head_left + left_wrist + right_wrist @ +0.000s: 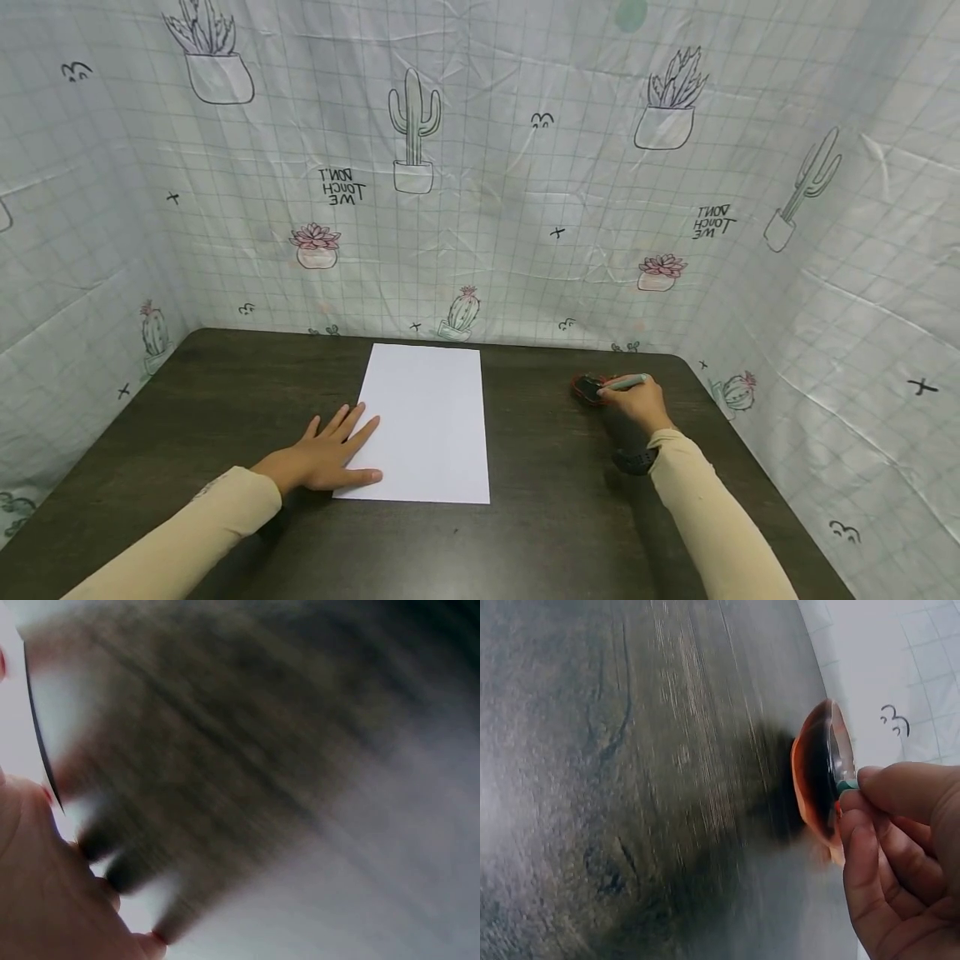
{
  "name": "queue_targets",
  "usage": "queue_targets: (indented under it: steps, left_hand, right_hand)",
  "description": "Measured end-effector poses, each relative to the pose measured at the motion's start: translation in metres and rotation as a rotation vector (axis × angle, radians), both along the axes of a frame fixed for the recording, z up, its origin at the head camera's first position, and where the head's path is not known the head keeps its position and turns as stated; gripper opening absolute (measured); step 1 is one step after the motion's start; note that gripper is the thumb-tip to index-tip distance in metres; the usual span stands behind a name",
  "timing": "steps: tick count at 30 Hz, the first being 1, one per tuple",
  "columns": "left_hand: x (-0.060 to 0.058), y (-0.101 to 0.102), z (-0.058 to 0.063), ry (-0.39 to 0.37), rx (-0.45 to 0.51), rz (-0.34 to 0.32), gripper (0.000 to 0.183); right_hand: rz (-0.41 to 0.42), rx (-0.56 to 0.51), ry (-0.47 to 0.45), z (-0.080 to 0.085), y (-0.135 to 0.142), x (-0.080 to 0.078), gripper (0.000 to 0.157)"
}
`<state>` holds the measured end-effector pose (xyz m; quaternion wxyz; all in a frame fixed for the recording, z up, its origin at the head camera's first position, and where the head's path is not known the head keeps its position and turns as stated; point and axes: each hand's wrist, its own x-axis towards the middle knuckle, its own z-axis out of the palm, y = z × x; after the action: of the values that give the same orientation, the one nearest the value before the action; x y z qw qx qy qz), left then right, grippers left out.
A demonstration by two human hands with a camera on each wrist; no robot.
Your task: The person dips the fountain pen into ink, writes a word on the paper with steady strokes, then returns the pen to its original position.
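A blank white sheet of paper [431, 425] lies on the dark table. My left hand [330, 454] rests flat with spread fingers over the sheet's left edge, thumb near its lower left corner. To the right of the paper, my right hand [636, 402] pinches a slim green pen-shaped stick [626, 382] between thumb and fingers. Its lower end points into a small shallow dish [801, 769], orange-rimmed and dark inside. In the right wrist view the fingertips [855, 799] are right at the dish's rim, and they hide most of the stick.
Dark wooden tabletop [540, 533] stretches around the paper and dish. A pale grid-patterned cloth [495, 208] with cactus drawings hangs behind and at both sides of the table. A black band [633, 461] sits at my right wrist.
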<state>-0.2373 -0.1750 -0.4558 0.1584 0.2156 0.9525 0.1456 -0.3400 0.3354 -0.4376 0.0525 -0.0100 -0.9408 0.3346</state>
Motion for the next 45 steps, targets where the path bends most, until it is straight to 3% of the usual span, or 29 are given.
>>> queue_targets:
  steps: [7, 11, 20, 29, 45]
  left_hand:
    - [-0.002, 0.000, -0.002, -0.015, 0.025, -0.018, 0.093]
    - [-0.003, 0.000, -0.006, -0.028, -0.013, -0.019, 0.097]
    - [-0.002, 0.000, -0.005, -0.014, 0.016, -0.017, 0.096]
    - [-0.001, -0.001, -0.004, -0.007, 0.012, -0.022, 0.093]
    - [0.002, -0.002, -0.003, 0.008, -0.002, -0.009, 0.092]
  right_hand:
    - [0.034, -0.025, -0.026, 0.002, -0.006, 0.002, 0.026]
    - [-0.002, -0.023, 0.003, 0.000, -0.008, 0.002, 0.027]
    - [-0.087, -0.022, 0.059, 0.000, -0.005, -0.001, 0.026]
    - [-0.130, -0.022, 0.052, -0.002, -0.001, 0.001, 0.026]
    - [-0.046, 0.012, 0.029, -0.001, -0.010, 0.010, 0.021]
